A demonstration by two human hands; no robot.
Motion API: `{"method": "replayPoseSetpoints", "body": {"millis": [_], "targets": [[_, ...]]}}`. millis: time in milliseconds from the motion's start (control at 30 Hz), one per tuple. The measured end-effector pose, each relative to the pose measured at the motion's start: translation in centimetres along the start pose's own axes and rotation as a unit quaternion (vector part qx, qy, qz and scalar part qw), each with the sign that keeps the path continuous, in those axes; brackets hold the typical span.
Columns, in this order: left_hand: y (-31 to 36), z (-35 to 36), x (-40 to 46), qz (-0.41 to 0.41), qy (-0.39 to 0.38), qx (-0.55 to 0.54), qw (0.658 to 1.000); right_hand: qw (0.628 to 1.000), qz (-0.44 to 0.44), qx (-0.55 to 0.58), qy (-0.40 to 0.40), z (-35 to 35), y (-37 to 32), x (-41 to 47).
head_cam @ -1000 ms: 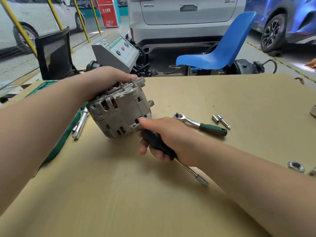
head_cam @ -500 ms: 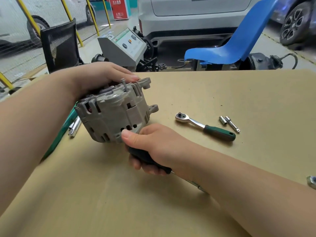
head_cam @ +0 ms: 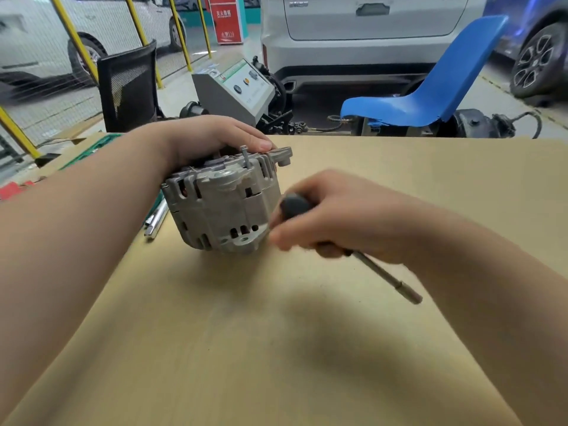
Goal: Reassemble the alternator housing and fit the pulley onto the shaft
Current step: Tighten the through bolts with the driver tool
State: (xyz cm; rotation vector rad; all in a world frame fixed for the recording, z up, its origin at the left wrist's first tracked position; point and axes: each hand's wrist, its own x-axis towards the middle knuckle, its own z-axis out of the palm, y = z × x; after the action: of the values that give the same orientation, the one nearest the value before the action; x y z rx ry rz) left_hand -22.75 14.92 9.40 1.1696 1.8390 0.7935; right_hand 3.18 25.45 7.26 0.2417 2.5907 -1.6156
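Bright, even workshop light is reaching me; one hand is smearing.

I am seeing soft, diffuse shadows pooling on the cardboard table top [head_cam: 307, 348] beneath both forearms, so the light is falling from above. The right hand [head_cam: 332, 219] is blurring at its fingertips, while the alternator [head_cam: 221, 207] and left hand [head_cam: 209, 139] are staying sharp. The wide lens is bowing the yellow posts [head_cam: 73, 35] and stretching the forearms at the frame edges. Glare is washing the white car [head_cam: 353, 32].

Red sign [head_cam: 226, 18]: white characters, unreadable. Car [head_cam: 368, 32] badge: blurred.
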Motion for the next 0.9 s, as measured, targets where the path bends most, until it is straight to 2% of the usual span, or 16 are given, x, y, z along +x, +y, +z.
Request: {"method": "replayPoseSetpoints", "body": {"millis": [67,167,267,333,400,533,667,900], "targets": [[0.0,0.0,0.2,0.017,-0.012,0.006,1.000,0.988,-0.095,0.075,0.092,-1.8,-2.1,-0.1],[0.3,0.2,0.3,0.024,-0.004,0.030,0.999,0.935,-0.237,0.175,0.196,-3.2,-5.7,0.8],[0.6,0.3,0.1,0.068,0.100,0.108,0.987,0.889,-0.302,0.230,0.255,-3.1,-8.4,2.6],[0.5,0.0,-1.2,0.106,0.186,0.108,0.971,0.868,-0.322,0.253,0.280,-2.7,-9.2,4.0],[0.2,-0.3,-3.2,0.149,0.232,0.074,0.958,0.856,-0.335,0.260,0.294,-2.6,-9.5,5.2],[-0.5,1.9,-6.5,0.215,0.229,0.019,0.949,0.856,-0.336,0.270,0.287,-2.5,-9.6,6.6],[-0.8,3.9,-6.8,0.207,0.226,0.042,0.951,0.851,-0.330,0.292,0.285,-2.6,-10.0,7.2],[-0.9,3.2,-6.6,0.218,0.201,0.045,0.954,0.841,-0.335,0.326,0.271,-2.7,-10.6,7.7]]}}
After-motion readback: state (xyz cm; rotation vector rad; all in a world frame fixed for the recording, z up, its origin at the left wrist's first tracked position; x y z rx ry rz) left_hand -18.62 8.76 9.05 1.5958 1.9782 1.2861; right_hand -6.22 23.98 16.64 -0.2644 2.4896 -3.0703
